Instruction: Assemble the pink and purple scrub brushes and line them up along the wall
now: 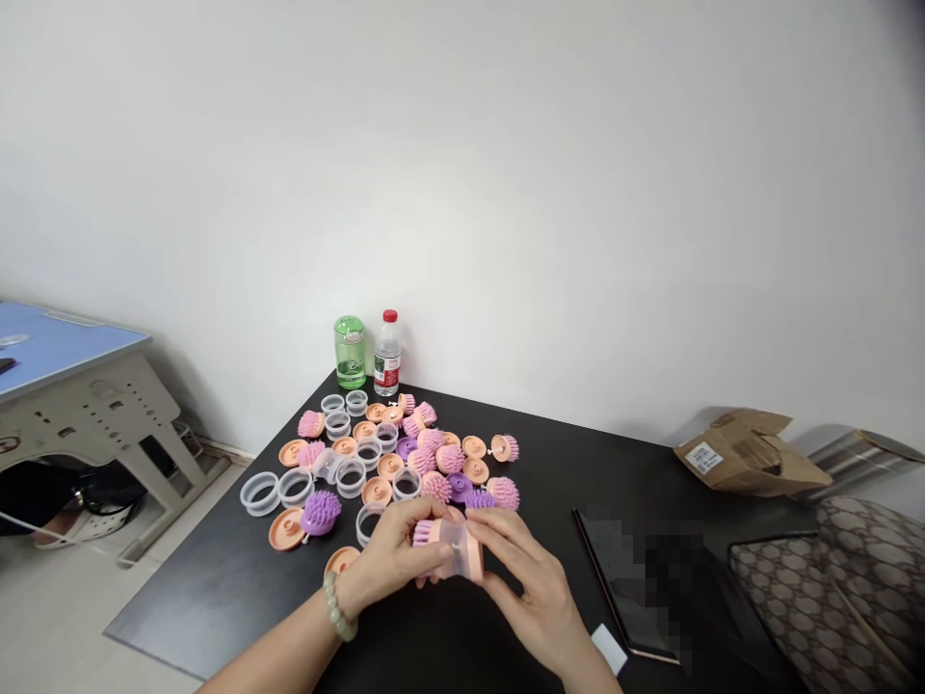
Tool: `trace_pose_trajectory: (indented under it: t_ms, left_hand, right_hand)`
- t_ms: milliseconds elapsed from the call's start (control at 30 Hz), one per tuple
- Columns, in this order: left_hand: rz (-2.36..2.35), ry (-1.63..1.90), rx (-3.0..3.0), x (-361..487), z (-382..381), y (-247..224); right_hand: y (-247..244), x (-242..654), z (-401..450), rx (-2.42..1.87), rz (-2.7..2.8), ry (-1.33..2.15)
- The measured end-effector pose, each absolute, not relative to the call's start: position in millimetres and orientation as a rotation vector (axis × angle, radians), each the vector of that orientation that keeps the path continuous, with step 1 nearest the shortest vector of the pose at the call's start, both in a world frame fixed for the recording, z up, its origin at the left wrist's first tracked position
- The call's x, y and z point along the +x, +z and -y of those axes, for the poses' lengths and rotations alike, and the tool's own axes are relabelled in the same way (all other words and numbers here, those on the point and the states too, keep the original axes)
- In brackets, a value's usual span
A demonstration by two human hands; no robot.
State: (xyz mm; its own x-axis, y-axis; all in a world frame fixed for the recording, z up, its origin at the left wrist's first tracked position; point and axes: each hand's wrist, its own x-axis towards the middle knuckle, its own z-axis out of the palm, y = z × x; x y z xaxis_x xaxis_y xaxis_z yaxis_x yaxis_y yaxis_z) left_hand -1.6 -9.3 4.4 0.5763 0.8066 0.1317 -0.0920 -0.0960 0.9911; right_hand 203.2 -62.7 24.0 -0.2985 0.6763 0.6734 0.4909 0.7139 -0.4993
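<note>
My left hand (386,554), with a pale green bead bracelet (339,605) on its wrist, and my right hand (524,588) together hold a small round brush (452,549) over the black table (217,617). The brush has pink bristles, a clear plastic ring and a peach cap. Just beyond my hands lies a loose heap of similar parts: pink brush heads (310,424), purple brush heads (322,512), clear rings (260,493) and peach caps (287,529). One peach cap (341,559) lies partly hidden by my left hand.
A green bottle (350,353) and a water bottle (387,354) stand at the table's far corner against the wall. A pixelated dark tablet or phone (621,588) lies to the right. Beyond it are brown cardboard packaging (752,453) and a patterned seat (816,598). A blue-topped desk (72,347) stands left.
</note>
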Motion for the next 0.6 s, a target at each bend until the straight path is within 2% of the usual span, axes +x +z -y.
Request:
trace_pose_trajectory:
  t_ms: [100, 333, 600]
  left_hand:
    - [-0.635, 0.846, 1.485, -2.1, 9.3, 3.5]
    - [-0.531, 1.172, 1.966, -0.7, 11.7, 5.7]
    - [-0.488, 1.294, 2.267, -1.1, 14.0, -2.3]
  right_hand:
    - [24.5, 203.4, 63.7, -0.923, 1.969, 0.221]
    - [16.4, 196.0, 64.9, -1.134, 1.774, 0.394]
    - [7.5, 189.9, 60.4, -1.191, 1.521, 0.990]
